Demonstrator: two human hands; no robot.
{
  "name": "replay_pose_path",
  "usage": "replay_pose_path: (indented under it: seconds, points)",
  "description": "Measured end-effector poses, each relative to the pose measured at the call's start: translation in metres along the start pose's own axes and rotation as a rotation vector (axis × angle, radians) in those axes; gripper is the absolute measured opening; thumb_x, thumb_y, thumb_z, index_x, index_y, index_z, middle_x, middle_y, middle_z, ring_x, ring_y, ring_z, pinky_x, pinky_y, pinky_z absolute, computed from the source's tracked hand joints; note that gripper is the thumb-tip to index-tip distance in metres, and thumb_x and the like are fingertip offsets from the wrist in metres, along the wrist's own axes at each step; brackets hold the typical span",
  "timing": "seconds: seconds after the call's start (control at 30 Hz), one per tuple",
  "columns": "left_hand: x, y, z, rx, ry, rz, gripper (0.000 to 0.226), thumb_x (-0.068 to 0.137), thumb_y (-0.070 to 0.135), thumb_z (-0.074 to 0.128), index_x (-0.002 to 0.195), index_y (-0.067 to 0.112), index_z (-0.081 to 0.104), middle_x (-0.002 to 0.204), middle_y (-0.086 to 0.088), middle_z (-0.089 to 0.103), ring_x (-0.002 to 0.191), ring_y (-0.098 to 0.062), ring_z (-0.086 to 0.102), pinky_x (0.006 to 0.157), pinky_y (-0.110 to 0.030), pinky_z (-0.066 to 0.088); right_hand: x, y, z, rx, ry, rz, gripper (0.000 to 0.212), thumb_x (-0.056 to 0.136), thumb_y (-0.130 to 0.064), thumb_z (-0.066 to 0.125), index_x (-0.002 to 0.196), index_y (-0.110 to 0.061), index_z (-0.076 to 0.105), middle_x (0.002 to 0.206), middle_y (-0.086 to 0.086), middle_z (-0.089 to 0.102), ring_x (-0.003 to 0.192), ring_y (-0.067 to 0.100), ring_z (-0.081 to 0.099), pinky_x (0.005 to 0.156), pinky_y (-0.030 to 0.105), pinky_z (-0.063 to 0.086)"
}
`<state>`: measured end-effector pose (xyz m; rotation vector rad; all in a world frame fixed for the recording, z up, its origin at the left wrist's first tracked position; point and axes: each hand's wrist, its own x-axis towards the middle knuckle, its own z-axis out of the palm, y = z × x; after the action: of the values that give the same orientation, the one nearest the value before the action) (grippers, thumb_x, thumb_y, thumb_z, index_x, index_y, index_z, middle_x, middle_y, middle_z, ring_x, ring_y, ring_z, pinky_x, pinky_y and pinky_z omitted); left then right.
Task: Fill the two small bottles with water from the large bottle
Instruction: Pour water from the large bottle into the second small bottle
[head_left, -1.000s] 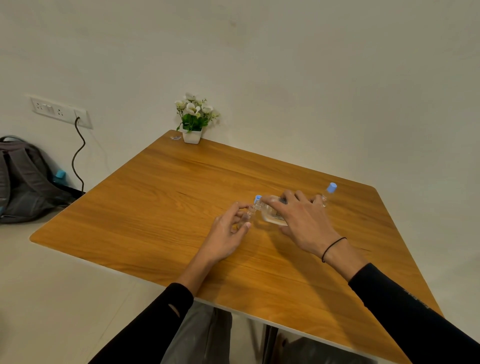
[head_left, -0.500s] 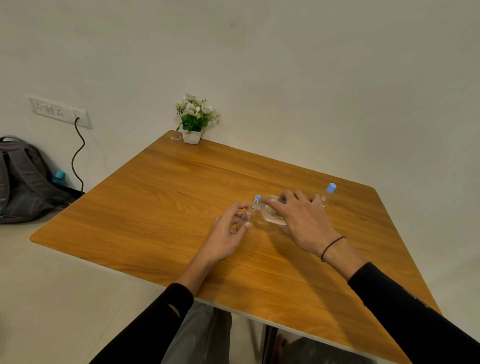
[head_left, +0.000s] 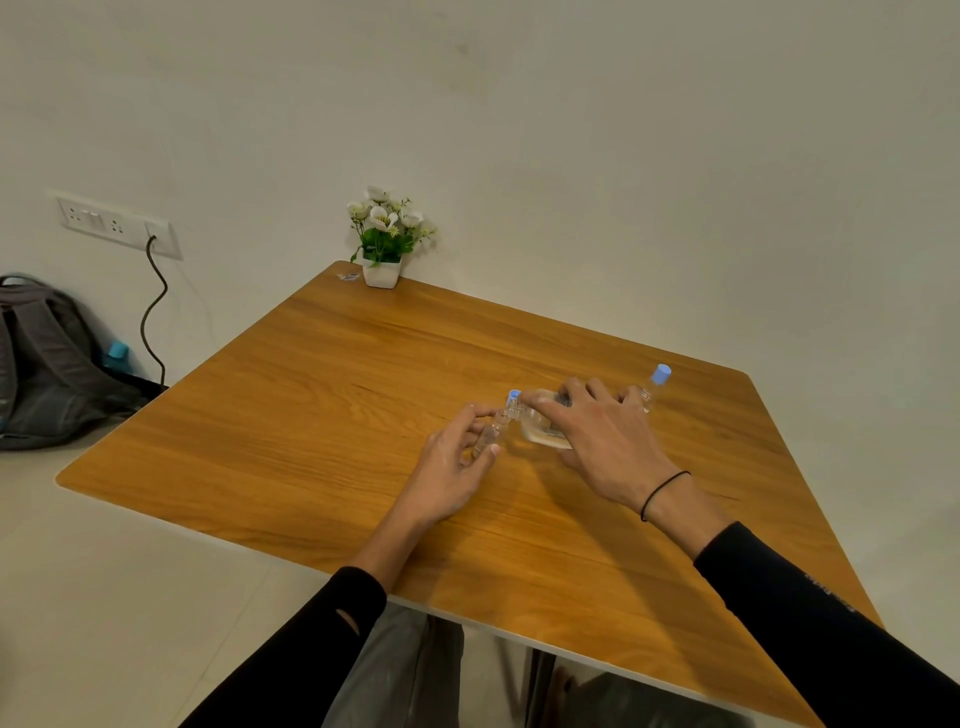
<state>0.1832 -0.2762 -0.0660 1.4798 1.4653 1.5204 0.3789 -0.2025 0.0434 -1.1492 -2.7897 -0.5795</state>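
Two hands meet near the middle of the wooden desk (head_left: 322, 395), toward its right side. The left hand (head_left: 457, 462) curls its fingers and thumb round a small clear bottle (head_left: 491, 434) that stands on the desk, its mouth up. The right hand (head_left: 597, 441) grips the large clear bottle (head_left: 540, 428) from above, tipped on its side so that its neck, with a blue ring (head_left: 514, 396) at it, reaches over the small bottle's mouth; whether the two mouths touch cannot be told. A second small bottle with a blue cap (head_left: 655, 384) stands just behind the right hand, nearer the desk's far right corner. A black band (head_left: 662, 491) circles the right wrist, and both arms wear black sleeves. At the desk's far left corner sits a white pot of white flowers (head_left: 384, 244). Off the desk's left edge, a grey backpack (head_left: 47, 364) lies on the floor below a wall socket (head_left: 117, 223) with a dark cable (head_left: 153, 312).
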Motion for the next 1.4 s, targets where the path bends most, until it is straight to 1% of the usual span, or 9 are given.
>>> replay_pose_path:
  seconds: [0.23,0.37,0.47,0.63,0.73,0.97,1.07,1.17,1.4]
  points:
    - [-0.0003,0.0007,-0.0008,0.014,0.003,0.000,0.048,0.103,0.006,0.069,0.137,0.038,0.059,0.116,0.016,0.071,0.108,-0.006,0.073,0.082,-0.034,0.066,0.0005,-0.0001,-0.0005,-0.014,0.005,-0.006,0.076,0.094,-0.039,0.071,0.152,-0.051,0.023,0.133,0.001,0.054,0.113,0.025,0.051,0.088,0.050,0.042]
    - [-0.0012,0.0040,-0.0018,0.014,0.013,-0.007,0.052,0.103,0.008,0.070,0.133,0.048,0.058,0.114,0.024,0.071,0.110,-0.003,0.073,0.080,-0.025,0.065,0.0002,-0.0003,0.0003,-0.012,0.007,-0.002,0.076,0.094,-0.038,0.072,0.152,-0.051,0.024,0.133,0.001,0.054,0.113,0.025,0.051,0.087,0.050,0.041]
    - [-0.0016,0.0063,-0.0023,0.011,0.012,-0.015,0.054,0.103,0.008,0.069,0.131,0.052,0.057,0.114,0.026,0.072,0.110,-0.004,0.073,0.081,-0.028,0.066,0.0006,-0.0007,0.0003,-0.010,0.007,-0.001,0.075,0.095,-0.038,0.071,0.152,-0.051,0.024,0.132,0.001,0.055,0.113,0.025,0.052,0.087,0.050,0.041]
    - [-0.0023,0.0064,-0.0017,0.006,0.005,-0.001,0.047,0.103,0.006,0.069,0.139,0.035,0.060,0.116,0.016,0.072,0.109,-0.005,0.074,0.081,-0.030,0.066,-0.0002,-0.0007,-0.0005,-0.013,0.007,0.000,0.077,0.093,-0.038,0.073,0.152,-0.051,0.026,0.131,0.001,0.055,0.111,0.025,0.053,0.086,0.050,0.040]
    - [-0.0029,0.0064,-0.0015,0.008,0.000,-0.003,0.046,0.103,0.004,0.068,0.141,0.029,0.060,0.117,0.014,0.073,0.109,-0.007,0.074,0.084,-0.038,0.067,0.0001,-0.0001,-0.0010,-0.028,0.006,-0.005,0.080,0.091,-0.037,0.075,0.153,-0.051,0.026,0.130,0.001,0.055,0.111,0.024,0.052,0.084,0.048,0.039]
    - [-0.0029,0.0080,-0.0017,0.012,-0.002,-0.016,0.050,0.104,0.004,0.068,0.136,0.041,0.058,0.120,0.012,0.072,0.112,-0.009,0.074,0.087,-0.045,0.066,0.0005,-0.0006,-0.0013,-0.026,0.001,-0.003,0.078,0.093,-0.038,0.073,0.151,-0.052,0.023,0.132,0.001,0.054,0.113,0.025,0.051,0.087,0.049,0.041]
    - [-0.0024,0.0072,-0.0007,0.005,0.008,-0.019,0.048,0.103,0.002,0.068,0.137,0.035,0.059,0.121,0.001,0.074,0.114,-0.020,0.074,0.087,-0.051,0.066,0.0009,-0.0008,-0.0013,-0.031,0.002,-0.003,0.077,0.093,-0.037,0.072,0.151,-0.052,0.024,0.131,0.001,0.054,0.112,0.025,0.051,0.086,0.049,0.041]
    - [-0.0020,0.0065,-0.0009,0.002,0.008,-0.016,0.047,0.102,0.001,0.068,0.137,0.032,0.059,0.120,-0.004,0.075,0.112,-0.021,0.074,0.085,-0.051,0.066,0.0007,-0.0006,-0.0012,-0.029,0.004,-0.004,0.077,0.093,-0.038,0.072,0.151,-0.052,0.024,0.131,0.001,0.055,0.112,0.025,0.052,0.086,0.049,0.041]
    - [-0.0020,0.0057,-0.0012,-0.004,-0.007,-0.022,0.049,0.102,0.004,0.069,0.135,0.039,0.059,0.116,0.011,0.074,0.111,-0.013,0.074,0.085,-0.043,0.068,0.0001,-0.0004,-0.0013,-0.029,0.009,-0.006,0.076,0.094,-0.037,0.071,0.151,-0.052,0.023,0.131,0.002,0.055,0.112,0.025,0.052,0.087,0.050,0.042]
